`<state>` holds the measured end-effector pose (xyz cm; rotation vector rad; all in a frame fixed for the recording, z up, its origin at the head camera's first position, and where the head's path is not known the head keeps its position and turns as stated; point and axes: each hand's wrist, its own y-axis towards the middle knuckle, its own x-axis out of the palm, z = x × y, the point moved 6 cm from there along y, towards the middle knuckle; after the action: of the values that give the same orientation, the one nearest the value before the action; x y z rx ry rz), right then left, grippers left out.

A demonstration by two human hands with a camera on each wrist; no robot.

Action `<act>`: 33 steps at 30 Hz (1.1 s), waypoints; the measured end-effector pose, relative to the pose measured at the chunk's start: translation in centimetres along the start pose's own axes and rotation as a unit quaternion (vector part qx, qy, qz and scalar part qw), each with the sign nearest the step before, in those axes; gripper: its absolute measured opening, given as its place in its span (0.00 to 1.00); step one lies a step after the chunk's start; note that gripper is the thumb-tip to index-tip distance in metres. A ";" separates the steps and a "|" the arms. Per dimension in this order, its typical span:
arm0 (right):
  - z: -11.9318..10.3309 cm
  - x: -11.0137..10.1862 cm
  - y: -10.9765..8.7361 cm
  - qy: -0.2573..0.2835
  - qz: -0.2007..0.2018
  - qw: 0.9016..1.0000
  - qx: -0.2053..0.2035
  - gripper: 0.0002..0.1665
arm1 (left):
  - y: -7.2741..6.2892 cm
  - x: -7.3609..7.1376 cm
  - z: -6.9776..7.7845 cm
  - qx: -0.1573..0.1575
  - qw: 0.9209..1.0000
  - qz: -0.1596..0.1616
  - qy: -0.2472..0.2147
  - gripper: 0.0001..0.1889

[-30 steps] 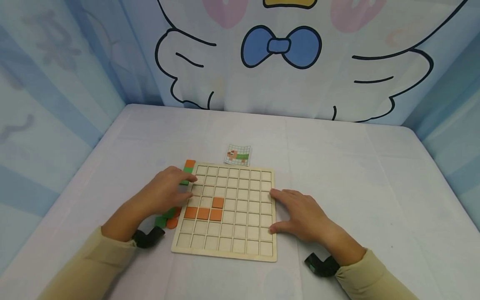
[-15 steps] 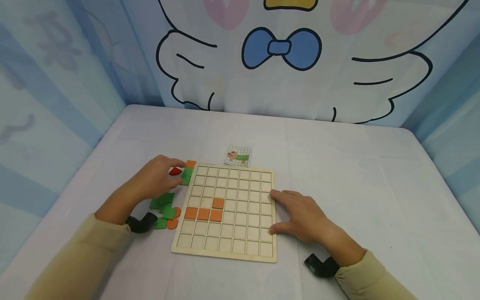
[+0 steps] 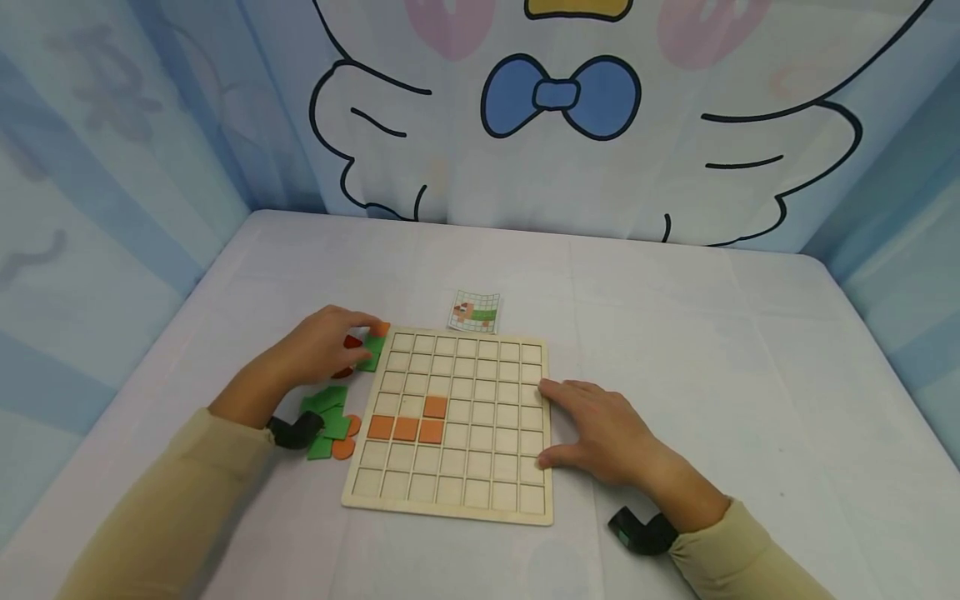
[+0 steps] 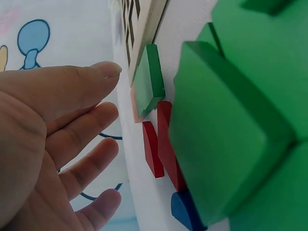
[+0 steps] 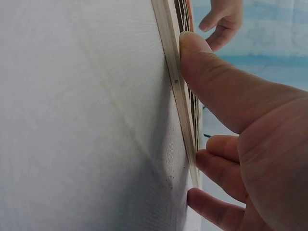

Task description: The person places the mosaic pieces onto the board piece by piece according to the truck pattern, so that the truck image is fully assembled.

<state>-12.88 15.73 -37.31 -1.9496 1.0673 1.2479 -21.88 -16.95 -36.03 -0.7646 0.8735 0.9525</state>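
Observation:
A wooden grid board (image 3: 480, 515) lies on the table, with several orange square tiles (image 3: 406, 428) set in its left-middle cells. Off its far left corner, my left hand (image 3: 322, 343) hovers above a green tile (image 3: 372, 350) and an orange tile (image 3: 381, 329). The left wrist view shows its thumb (image 4: 91, 79) and fingers apart, nothing between them. Red pieces (image 4: 153, 149) lie by that green tile, partly covered by the hand in the head view. At the board's right edge, my right hand (image 3: 603, 429) rests its thumb (image 5: 195, 45) and fingertips against the rim.
A pile of green tiles (image 3: 327, 404) and orange round pieces (image 3: 343, 448) sits left of the board, near my left wrist. A blue piece (image 4: 186, 211) shows beyond the red ones. Behind the board lies a small printed pattern card (image 3: 474, 311).
My left hand has drawn back left and away from the board's edge, uncovering the green pile, then shifted slightly right over the corner tiles. The right hand stays put.

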 end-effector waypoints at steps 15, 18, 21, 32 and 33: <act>0.0 0.0 0.0 0.004 -0.002 1.000 0.005 0.53 | 0.6 0.7 -0.3 -0.005 1.000 -0.018 0.008 0.28; 0.0 -0.1 0.0 0.003 -0.003 1.000 0.007 0.53 | 0.6 0.8 -0.3 -0.001 1.000 -0.019 0.010 0.27; 0.0 -0.1 0.0 0.002 -0.003 1.000 0.006 0.52 | 0.4 0.8 -0.3 0.001 1.000 -0.018 0.012 0.26; -0.1 0.0 0.0 0.002 0.000 1.000 0.003 0.52 | -0.2 1.0 -0.4 -0.013 0.999 -0.031 0.001 0.24; -0.1 0.0 0.0 0.002 0.000 1.000 0.002 0.52 | -0.3 1.1 -0.4 -0.014 0.999 -0.032 0.000 0.24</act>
<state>-12.88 15.67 -37.28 -1.9485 1.0718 1.2417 -21.37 -17.03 -37.14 -0.8122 0.8315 0.9099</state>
